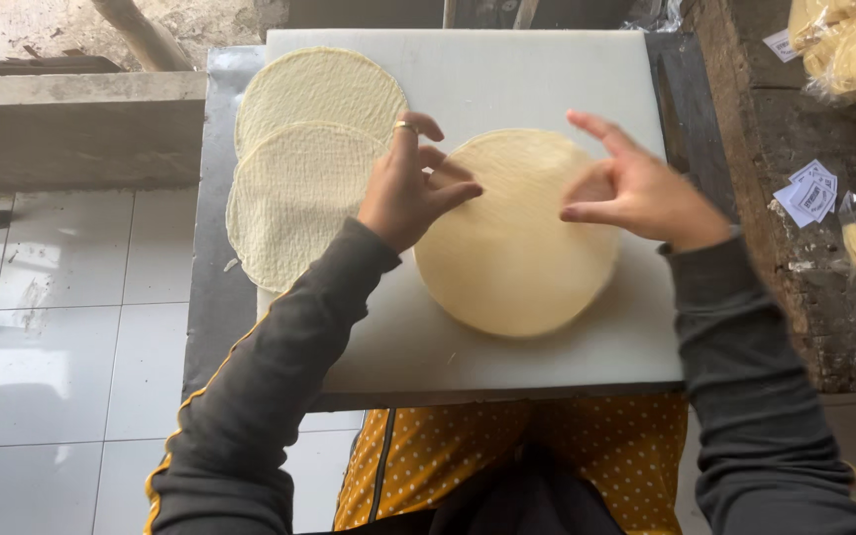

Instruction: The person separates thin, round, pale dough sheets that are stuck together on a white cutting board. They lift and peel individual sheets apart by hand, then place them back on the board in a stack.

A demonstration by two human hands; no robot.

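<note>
Single head-worn view, looking steeply down, close over white board [507, 69]

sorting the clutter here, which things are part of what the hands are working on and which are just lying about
In hand: stack of round flatbreads, left hand, right hand, white board, two separated flatbreads.

Lying about: paper labels, bagged flatbreads.

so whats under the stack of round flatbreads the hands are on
The stack of round flatbreads lies on a white cutting board. The board beneath it is covered, and so are the lower sheets, apart from their edges.
</note>
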